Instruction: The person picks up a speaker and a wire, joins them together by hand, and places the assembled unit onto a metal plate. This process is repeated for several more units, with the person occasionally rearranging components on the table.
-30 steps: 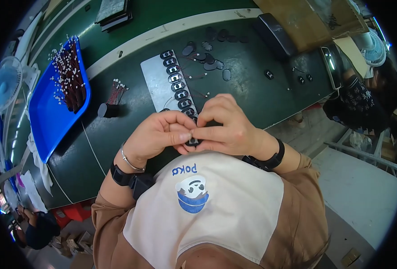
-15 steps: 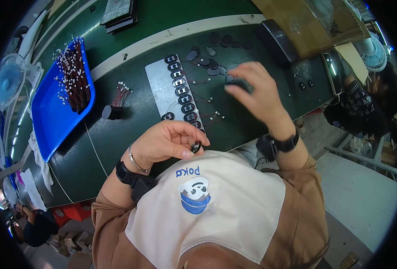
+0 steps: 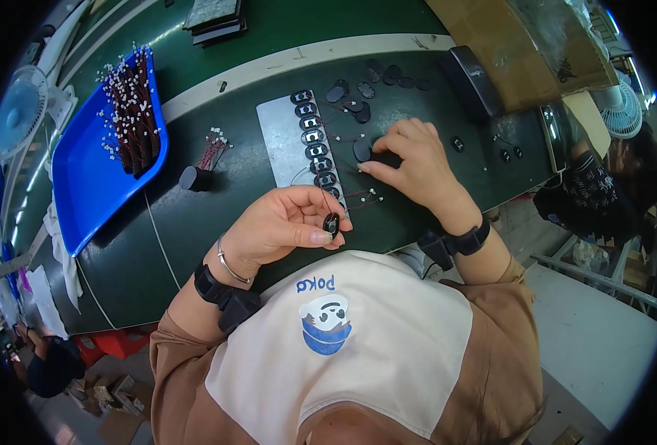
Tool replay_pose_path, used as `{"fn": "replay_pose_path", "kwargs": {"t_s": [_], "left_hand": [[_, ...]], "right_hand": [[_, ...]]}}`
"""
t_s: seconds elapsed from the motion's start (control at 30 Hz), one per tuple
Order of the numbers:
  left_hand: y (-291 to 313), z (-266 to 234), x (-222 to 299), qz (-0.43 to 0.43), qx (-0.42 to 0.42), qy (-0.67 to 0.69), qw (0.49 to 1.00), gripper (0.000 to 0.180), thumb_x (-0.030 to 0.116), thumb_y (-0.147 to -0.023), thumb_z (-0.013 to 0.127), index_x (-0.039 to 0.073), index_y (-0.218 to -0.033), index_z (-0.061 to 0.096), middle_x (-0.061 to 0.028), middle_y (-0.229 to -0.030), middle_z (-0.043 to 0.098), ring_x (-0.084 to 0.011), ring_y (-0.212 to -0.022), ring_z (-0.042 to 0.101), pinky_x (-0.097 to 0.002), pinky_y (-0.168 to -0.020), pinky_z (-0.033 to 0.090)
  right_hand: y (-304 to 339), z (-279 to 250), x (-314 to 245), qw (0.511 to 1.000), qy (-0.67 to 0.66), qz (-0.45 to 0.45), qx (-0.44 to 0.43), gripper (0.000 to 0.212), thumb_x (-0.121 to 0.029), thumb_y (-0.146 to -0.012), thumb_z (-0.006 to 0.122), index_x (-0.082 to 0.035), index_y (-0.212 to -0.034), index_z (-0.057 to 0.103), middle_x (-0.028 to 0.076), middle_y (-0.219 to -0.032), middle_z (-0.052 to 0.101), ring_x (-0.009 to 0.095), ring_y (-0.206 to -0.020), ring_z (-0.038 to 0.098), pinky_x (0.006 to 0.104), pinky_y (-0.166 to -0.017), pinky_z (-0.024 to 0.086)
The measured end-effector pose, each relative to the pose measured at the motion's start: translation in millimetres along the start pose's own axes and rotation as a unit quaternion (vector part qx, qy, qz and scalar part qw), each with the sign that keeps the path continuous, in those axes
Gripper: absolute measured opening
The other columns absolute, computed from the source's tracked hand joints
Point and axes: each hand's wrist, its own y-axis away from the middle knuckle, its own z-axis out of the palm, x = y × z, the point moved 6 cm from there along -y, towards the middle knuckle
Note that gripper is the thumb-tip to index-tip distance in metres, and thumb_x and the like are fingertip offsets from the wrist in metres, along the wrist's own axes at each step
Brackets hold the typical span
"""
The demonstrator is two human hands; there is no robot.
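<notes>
My left hand (image 3: 287, 222) is closed, pinching a small black oval speaker (image 3: 331, 225) with thin wires by my shirt front. My right hand (image 3: 417, 165) rests over the green table with its fingers curled round a stack of dark oval pieces (image 3: 363, 152). The palm hides part of that stack, and a white plug lies near the thumb tip. Between and beyond the hands is a metal plate (image 3: 278, 133) with a row of small black oval speakers (image 3: 312, 137) along its right edge. Their wires and white plugs trail to the right.
Loose black oval pieces (image 3: 373, 70) lie beyond my right hand, near a black case (image 3: 471, 81) and a cardboard box (image 3: 521, 44). To the left are a bundle of wired plugs (image 3: 211, 152), a dark round block (image 3: 193, 179) and a blue tray (image 3: 83, 196) of wire bundles.
My right hand has come down and nearer, bringing the dark oval pieces to the table. The left hand has turned the small speaker, so its face shows more. The view has shifted slightly.
</notes>
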Motion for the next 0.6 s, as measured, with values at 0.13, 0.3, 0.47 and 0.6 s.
{"fn": "replay_pose_path", "kwargs": {"t_s": [0.13, 0.3, 0.47, 0.6], "left_hand": [[-1, -3, 1, -0.005, 0.000, -0.008, 1.000, 0.034, 0.000, -0.075, 0.069, -0.006, -0.105, 0.054, -0.0206, -0.099, 0.063, -0.0240, -0.083, 0.066, -0.0323, -0.076, 0.055], [0, -2, 0, -0.007, 0.014, -0.006, 1.000, 0.034, 0.001, -0.076, 0.069, -0.006, -0.106, 0.054, -0.0202, -0.098, 0.063, -0.0235, -0.082, 0.067, -0.0312, -0.074, 0.056], [-1, -1, 0, -0.009, -0.010, -0.020, 1.000, 0.031, -0.002, -0.079, 0.064, -0.003, -0.109, 0.056, -0.0154, -0.100, 0.063, -0.0197, -0.084, 0.064, -0.0300, -0.078, 0.054], [0, -1, 1, -0.007, -0.009, -0.016, 1.000, 0.031, -0.001, -0.079, 0.065, -0.003, -0.109, 0.056, -0.0149, -0.100, 0.063, -0.0196, -0.084, 0.064, -0.0301, -0.077, 0.054]], "right_hand": [[2, -8, 1, 0.999, -0.036, -0.014, 0.010, 0.029, -0.020, -0.062, 0.078, -0.008, -0.085, 0.065, 0.005, -0.083, 0.055, 0.023, -0.085, 0.052, 0.0342, -0.077, 0.038], [-9, 1, 2, 0.997, -0.058, -0.043, -0.013, 0.033, -0.018, -0.062, 0.078, -0.006, -0.090, 0.066, 0.006, -0.086, 0.056, 0.025, -0.087, 0.052, 0.0349, -0.080, 0.038], [-18, 7, 3, 0.993, -0.071, -0.071, -0.059, 0.033, -0.016, -0.063, 0.077, -0.005, -0.092, 0.065, 0.007, -0.087, 0.056, 0.025, -0.086, 0.052, 0.0349, -0.081, 0.039], [-20, 8, 6, 0.989, -0.085, -0.101, -0.062, 0.028, -0.013, -0.065, 0.075, -0.005, -0.090, 0.064, 0.007, -0.086, 0.057, 0.025, -0.084, 0.053, 0.0344, -0.079, 0.040]]}}
